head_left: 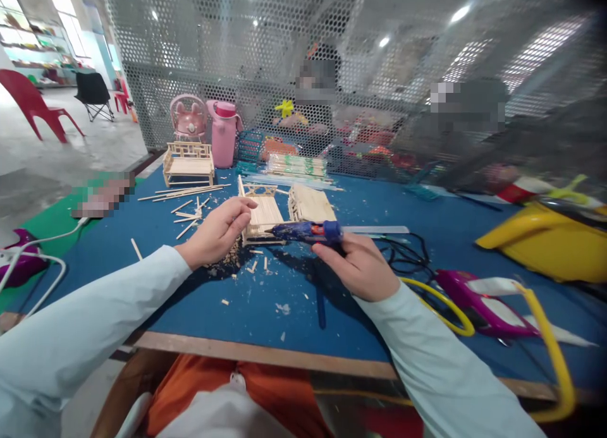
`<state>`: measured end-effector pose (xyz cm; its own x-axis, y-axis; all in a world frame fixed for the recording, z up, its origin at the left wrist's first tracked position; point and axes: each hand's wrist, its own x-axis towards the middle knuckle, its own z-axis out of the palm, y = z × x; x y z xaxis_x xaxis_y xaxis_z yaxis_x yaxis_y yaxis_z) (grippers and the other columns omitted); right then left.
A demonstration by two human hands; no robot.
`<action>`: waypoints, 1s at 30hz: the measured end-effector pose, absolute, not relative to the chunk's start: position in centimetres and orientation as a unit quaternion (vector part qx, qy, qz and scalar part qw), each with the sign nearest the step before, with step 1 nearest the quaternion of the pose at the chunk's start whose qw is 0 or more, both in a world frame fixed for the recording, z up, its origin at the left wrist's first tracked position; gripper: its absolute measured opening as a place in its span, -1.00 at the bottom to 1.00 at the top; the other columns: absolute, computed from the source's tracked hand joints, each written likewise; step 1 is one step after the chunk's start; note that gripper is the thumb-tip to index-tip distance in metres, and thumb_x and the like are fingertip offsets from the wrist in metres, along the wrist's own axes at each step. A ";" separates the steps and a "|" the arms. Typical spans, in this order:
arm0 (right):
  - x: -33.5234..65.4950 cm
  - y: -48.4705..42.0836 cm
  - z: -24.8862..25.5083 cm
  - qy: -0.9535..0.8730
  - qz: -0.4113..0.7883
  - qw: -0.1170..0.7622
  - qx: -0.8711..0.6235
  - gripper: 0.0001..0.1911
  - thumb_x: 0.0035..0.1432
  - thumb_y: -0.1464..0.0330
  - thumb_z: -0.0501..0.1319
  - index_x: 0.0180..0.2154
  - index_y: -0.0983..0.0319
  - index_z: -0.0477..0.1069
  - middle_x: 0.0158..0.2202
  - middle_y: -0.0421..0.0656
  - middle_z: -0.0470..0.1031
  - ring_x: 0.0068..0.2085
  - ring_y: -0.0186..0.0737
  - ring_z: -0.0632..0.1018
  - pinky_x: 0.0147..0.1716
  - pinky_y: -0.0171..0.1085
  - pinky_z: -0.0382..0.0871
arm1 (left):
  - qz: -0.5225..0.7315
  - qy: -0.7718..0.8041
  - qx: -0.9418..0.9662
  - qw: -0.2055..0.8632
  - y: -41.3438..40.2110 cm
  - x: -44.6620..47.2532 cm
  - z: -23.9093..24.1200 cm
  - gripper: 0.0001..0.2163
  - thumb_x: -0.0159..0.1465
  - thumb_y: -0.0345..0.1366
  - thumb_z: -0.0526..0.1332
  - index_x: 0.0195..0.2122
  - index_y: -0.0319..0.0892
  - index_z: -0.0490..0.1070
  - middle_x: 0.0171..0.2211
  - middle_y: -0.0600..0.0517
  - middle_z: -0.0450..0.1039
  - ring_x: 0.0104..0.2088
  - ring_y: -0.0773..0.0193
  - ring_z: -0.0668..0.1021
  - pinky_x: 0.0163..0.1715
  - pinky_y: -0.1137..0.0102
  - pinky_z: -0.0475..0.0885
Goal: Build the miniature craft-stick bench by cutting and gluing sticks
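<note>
1. The right hand is closed around the glue gun, its tip pointing left at the front of the wooden model. A slip of the wrist could put glue in the wrong spot or knock a thin rail.
2. The left hand is at the model's left side, fingers curled over it; whether they pinch or merely steady it, I cannot tell. If the nozzle is hot, a small slide left could burn them.
3. The model stands on the blue table, between the hands. Its sticks look slender, so pressing hard from either side could skew a joint.
4. Just to its right lies a slatted panel, near the gun's barrel; a careless swing could shove it or smear it.
5. A clear glue stick seems to stick out of the gun's back; catching it could twist the aim.
6. Scraps lie close under the left hand and might cling to wet glue.
7. Loose sticks lie beyond that hand; a sleeve could scatter them.
8. Right of the gun, a black cord lies looped; a snag there could tug the tool, if it belongs to it.
</note>
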<state>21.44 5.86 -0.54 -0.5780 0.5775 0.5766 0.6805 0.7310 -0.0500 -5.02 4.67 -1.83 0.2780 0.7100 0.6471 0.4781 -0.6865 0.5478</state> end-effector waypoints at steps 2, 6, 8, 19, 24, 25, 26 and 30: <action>21.3 5.8 -0.6 -0.883 -0.095 0.289 -0.358 -0.49 0.27 0.12 -0.04 -0.33 0.35 0.51 -0.40 0.03 0.59 -0.39 -0.11 0.59 -0.41 -0.27 0.41 | 0.469 0.377 0.790 0.122 4.7 -5.0 -1.8 -0.81 0.33 -0.31 -0.07 -0.41 -0.16 0.22 -0.13 -0.12 0.39 -0.07 0.25 0.44 -0.05 0.26 0.33; 21.3 5.8 -0.8 -0.882 -0.092 0.287 -0.363 -0.49 0.27 0.11 -0.06 -0.29 0.35 0.51 -0.50 -0.02 0.55 -0.46 -0.13 0.55 -0.45 -0.26 0.38 | 0.469 0.377 0.789 0.123 4.7 -5.0 -1.9 -0.81 0.33 -0.30 -0.07 -0.40 -0.16 0.23 -0.13 -0.12 0.39 -0.07 0.25 0.43 -0.05 0.26 0.33; 21.4 5.9 -0.8 -0.883 -0.087 0.280 -0.367 -0.48 0.27 0.10 -0.06 -0.29 0.35 0.51 -0.48 0.00 0.55 -0.44 -0.12 0.55 -0.45 -0.25 0.38 | 0.468 0.377 0.789 0.126 4.7 -5.0 -1.9 -0.81 0.33 -0.30 -0.07 -0.39 -0.16 0.23 -0.12 -0.12 0.39 -0.07 0.25 0.43 -0.04 0.26 0.33; 21.2 6.0 -0.8 -0.884 -0.085 0.283 -0.362 -0.51 0.26 0.11 -0.04 -0.22 0.31 0.52 -0.41 -0.01 0.59 -0.38 -0.11 0.58 -0.39 -0.25 0.41 | 0.468 0.378 0.789 0.122 4.7 -5.0 -1.9 -0.81 0.33 -0.30 -0.07 -0.41 -0.16 0.22 -0.12 -0.12 0.40 -0.06 0.22 0.44 -0.04 0.23 0.33; 21.1 5.9 -0.8 -0.885 -0.088 0.286 -0.358 -0.50 0.26 0.10 -0.05 -0.22 0.31 0.52 -0.36 0.00 0.60 -0.35 -0.11 0.59 -0.36 -0.25 0.43 | 0.469 0.374 0.790 0.122 4.7 -5.0 -1.9 -0.81 0.33 -0.31 -0.07 -0.40 -0.17 0.22 -0.12 -0.12 0.39 -0.06 0.22 0.43 -0.04 0.25 0.32; 21.2 5.9 -0.8 -0.884 -0.091 0.286 -0.358 -0.49 0.26 0.10 -0.05 -0.24 0.32 0.52 -0.37 0.01 0.60 -0.35 -0.11 0.59 -0.36 -0.25 0.43 | 0.469 0.373 0.791 0.122 4.7 -5.0 -1.9 -0.81 0.33 -0.31 -0.07 -0.40 -0.17 0.22 -0.12 -0.13 0.39 -0.06 0.23 0.43 -0.04 0.25 0.32; 21.2 6.0 -0.8 -0.884 -0.093 0.286 -0.358 -0.48 0.26 0.10 -0.05 -0.25 0.33 0.52 -0.38 0.01 0.59 -0.36 -0.10 0.58 -0.37 -0.25 0.43 | 0.469 0.373 0.791 0.123 4.7 -5.0 -1.9 -0.81 0.33 -0.31 -0.07 -0.39 -0.17 0.22 -0.12 -0.13 0.39 -0.06 0.23 0.43 -0.04 0.25 0.32; 21.3 6.0 -0.7 -0.880 -0.094 0.286 -0.367 -0.51 0.26 0.11 -0.04 -0.25 0.32 0.51 -0.37 0.00 0.60 -0.35 -0.11 0.58 -0.36 -0.25 0.42 | 0.467 0.375 0.791 0.125 4.7 -5.1 -1.9 -0.82 0.34 -0.30 -0.07 -0.39 -0.17 0.22 -0.11 -0.13 0.38 -0.06 0.24 0.43 -0.03 0.25 0.32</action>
<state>21.33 5.98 -0.69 -0.5676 0.5916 0.5726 0.6995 0.7133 -0.0437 -5.05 4.70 -1.93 0.2818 0.7103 0.6451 0.4757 -0.6873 0.5490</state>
